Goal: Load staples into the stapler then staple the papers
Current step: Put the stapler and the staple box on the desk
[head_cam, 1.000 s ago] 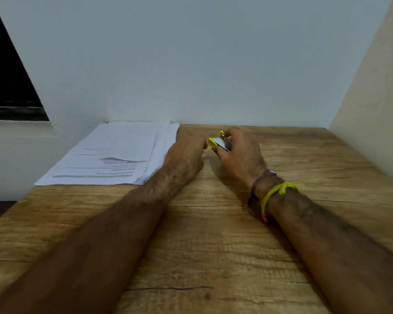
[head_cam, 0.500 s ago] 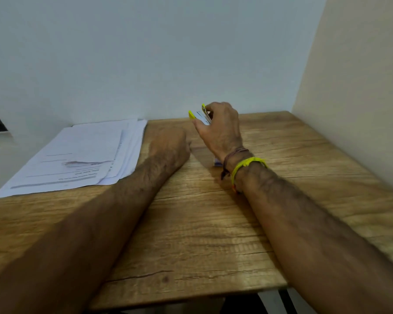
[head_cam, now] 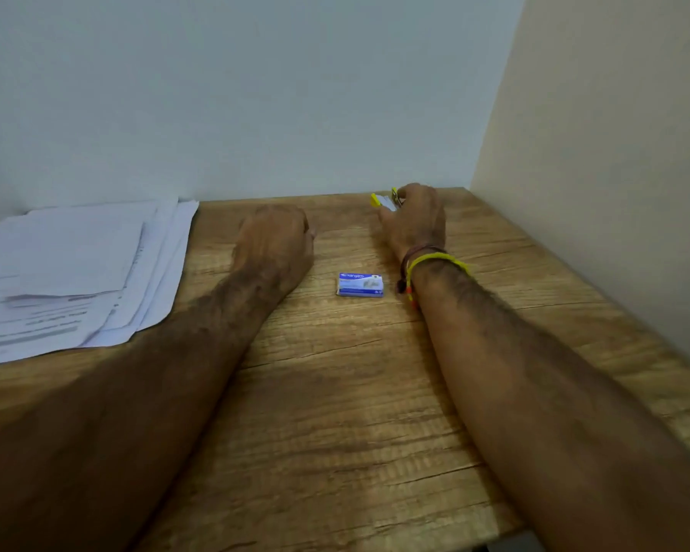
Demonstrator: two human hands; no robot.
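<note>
My right hand (head_cam: 415, 223) grips a small yellow and silver stapler (head_cam: 385, 201) near the far edge of the wooden table (head_cam: 335, 392). Only the stapler's left end shows past my fingers. My left hand (head_cam: 273, 245) rests on the table as a loose fist, apart from the stapler, and holds nothing that I can see. A small blue box of staples (head_cam: 360, 284) lies flat between my two wrists. A loose stack of printed papers (head_cam: 76, 272) lies at the far left of the table.
A grey wall runs along the table's far edge and a cream wall (head_cam: 594, 193) stands close on the right. Yellow and dark thread bands (head_cam: 431, 260) circle my right wrist. The table's near right corner shows at the bottom.
My left hand has let go of the stapler and drawn back to the left. My right hand has carried the stapler to the right, which uncovered the staple box. The view has swung right.
</note>
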